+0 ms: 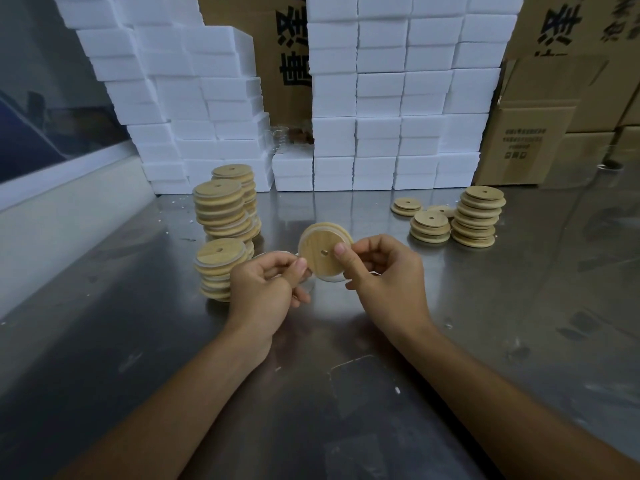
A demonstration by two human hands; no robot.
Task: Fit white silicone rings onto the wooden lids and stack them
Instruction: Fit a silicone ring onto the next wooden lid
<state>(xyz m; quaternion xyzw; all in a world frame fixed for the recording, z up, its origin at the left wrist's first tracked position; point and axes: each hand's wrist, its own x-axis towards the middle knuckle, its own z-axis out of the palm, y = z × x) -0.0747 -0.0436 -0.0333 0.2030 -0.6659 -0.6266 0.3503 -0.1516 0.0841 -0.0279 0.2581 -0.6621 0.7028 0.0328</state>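
Ring-fitting step: right hand gripped the wooden lid; left hand pinched the silicone ring at its edge. Next: seat ring, stack leftward.

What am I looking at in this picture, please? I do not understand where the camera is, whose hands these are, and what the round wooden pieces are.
The single picture comes from a camera worn on a person's head, looking down at their own bare hands. The right hand holds a wooden lid tilted up; a white ring shows at its rim. The left hand pinches at the lid's left edge. On the metal table stand stacks of lids with rings at the left and stacks of plain lids at the right. White foam blocks and cardboard boxes stand behind.
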